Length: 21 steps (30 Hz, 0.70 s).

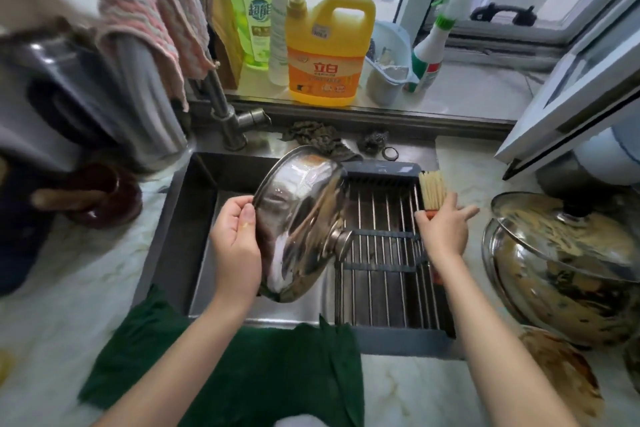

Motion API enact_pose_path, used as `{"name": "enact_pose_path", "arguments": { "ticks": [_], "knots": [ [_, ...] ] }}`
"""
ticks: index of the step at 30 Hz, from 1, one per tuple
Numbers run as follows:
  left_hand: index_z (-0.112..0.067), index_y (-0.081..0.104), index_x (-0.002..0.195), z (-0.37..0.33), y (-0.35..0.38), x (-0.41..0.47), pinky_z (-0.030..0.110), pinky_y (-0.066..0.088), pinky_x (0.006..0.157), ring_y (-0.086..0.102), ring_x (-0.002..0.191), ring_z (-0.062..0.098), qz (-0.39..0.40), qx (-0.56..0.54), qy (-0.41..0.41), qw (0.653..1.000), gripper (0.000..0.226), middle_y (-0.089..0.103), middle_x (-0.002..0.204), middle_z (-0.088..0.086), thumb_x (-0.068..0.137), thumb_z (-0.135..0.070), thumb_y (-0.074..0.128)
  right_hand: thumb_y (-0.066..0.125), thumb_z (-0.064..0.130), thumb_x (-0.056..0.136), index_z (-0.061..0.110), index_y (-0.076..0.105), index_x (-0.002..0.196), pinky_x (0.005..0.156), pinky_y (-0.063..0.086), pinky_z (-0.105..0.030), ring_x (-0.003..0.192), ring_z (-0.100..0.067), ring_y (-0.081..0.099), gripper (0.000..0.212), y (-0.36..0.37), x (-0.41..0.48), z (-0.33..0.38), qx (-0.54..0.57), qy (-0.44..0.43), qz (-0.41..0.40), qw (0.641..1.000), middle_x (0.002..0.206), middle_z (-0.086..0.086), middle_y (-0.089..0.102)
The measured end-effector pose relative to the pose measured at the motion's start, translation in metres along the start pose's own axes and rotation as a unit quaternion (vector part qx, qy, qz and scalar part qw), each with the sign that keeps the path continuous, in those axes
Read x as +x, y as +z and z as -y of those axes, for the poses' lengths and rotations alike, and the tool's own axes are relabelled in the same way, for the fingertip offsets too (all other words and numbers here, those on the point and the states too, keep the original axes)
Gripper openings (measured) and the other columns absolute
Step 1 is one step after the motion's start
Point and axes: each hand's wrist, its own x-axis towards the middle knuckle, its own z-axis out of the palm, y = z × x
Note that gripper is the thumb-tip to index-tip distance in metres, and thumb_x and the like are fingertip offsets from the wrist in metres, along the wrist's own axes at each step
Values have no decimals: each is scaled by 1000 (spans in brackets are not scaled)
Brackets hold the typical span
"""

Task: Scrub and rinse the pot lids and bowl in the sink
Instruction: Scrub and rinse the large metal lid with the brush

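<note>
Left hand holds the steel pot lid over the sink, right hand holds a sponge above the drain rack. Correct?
Not a sponge: in the head view the right hand grips a bristle brush above the drain rack. The left hand does hold the steel pot lid over the sink.

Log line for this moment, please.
left hand: holds steel lid by rim, tilted over sink | right hand: holds brush over rack | dirty bowl: on counter, untouched

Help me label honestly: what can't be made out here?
Head view.
Underside of lid: faces away; left hand holds its rim.
Handle of brush, and grip: under right hand.
Drain of sink: behind lid, rack.
Part of bowl: cut by right edge.
Leftmost counter: blurred.
</note>
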Motion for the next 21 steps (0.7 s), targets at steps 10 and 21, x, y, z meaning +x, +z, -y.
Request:
{"name": "enact_pose_path", "arguments": {
  "ticks": [10, 21],
  "knots": [
    [-10, 58, 88, 49, -58, 9, 42, 48, 87, 61, 93, 28, -139, -38, -215, 966, 31, 65, 94, 13, 102, -25, 35, 64, 17, 90, 30, 7, 145, 67, 55, -28, 82, -14, 60, 80, 4, -51, 116, 469, -81, 252, 843, 109, 7, 50],
    [-10, 59, 117, 120, -89, 44, 48, 43, 101, 59, 109, 29, -232, -194, -398, 866, 35, 63, 118, 15, 98, -32, 39, 65, 23, 89, 9, 55, 110, 44, 45, -17, 64, -10, 58, 27, 78, -11, 272, 329, -203, 275, 880, 85, -4, 58]
  ]
}}
